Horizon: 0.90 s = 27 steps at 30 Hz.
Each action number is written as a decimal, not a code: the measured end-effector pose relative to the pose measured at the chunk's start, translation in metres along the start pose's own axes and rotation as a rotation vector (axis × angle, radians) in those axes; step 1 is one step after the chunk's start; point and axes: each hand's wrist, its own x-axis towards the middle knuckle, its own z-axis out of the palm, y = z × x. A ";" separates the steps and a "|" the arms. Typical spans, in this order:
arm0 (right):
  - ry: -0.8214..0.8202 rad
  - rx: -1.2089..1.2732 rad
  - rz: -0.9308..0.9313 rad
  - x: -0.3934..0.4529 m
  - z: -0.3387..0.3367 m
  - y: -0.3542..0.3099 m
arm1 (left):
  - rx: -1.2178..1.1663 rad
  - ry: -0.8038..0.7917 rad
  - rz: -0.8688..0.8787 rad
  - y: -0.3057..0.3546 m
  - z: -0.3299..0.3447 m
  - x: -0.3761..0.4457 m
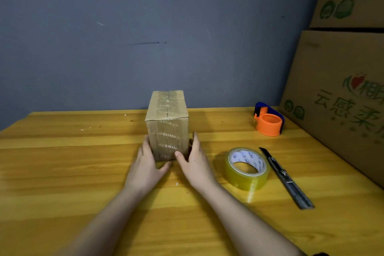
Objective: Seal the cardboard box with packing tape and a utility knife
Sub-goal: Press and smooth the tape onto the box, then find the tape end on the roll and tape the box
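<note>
A small cardboard box (168,124) stands upright on the wooden table (62,162), with clear printed tape running over its top and down its front. My left hand (146,164) presses against the box's lower left side, and my right hand (194,161) cups its lower right side, thumb on the front face. A roll of clear packing tape (246,168) lies flat to the right of my right hand. Just beyond it lies a grey utility knife (285,176), its blade end pointing away from me.
An orange and blue tape dispenser (269,119) sits at the back right of the table. Large printed cardboard cartons (342,100) are stacked along the right edge. A grey-blue wall (145,27) stands right behind the table.
</note>
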 end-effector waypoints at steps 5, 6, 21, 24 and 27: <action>-0.023 0.016 -0.041 -0.028 -0.008 0.010 | -0.148 0.008 -0.004 -0.005 -0.007 -0.036; -0.027 0.036 -0.062 -0.035 -0.011 0.012 | -0.164 0.036 0.029 -0.004 -0.008 -0.045; 0.483 -0.095 -0.323 -0.022 -0.131 0.051 | 0.390 0.003 0.860 0.131 0.064 -0.069; 0.505 -0.112 -0.322 -0.017 -0.136 0.066 | 0.438 -0.026 0.877 0.141 0.076 -0.056; 0.556 -0.046 -0.299 -0.017 -0.134 0.077 | 0.437 -0.042 0.895 0.141 0.079 -0.052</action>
